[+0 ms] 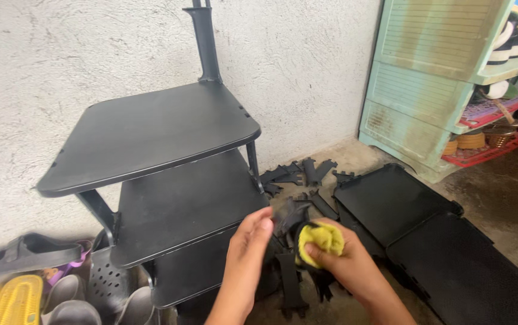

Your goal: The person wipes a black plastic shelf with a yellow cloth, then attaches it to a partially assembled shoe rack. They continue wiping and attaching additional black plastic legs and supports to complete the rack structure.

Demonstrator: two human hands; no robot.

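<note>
Our right hand (346, 262) has its fingers closed around a yellow cloth (321, 242), pressing it on a black plastic bracket (292, 216) that our left hand (248, 253) pinches at its 9 o'clock end. That pinch looks light, so we judge hard rubbing could twist the bracket free onto the loose brackets (301, 173) at 12 o'clock, or knock the half-built rack (150, 132) at 10 o'clock.
</note>
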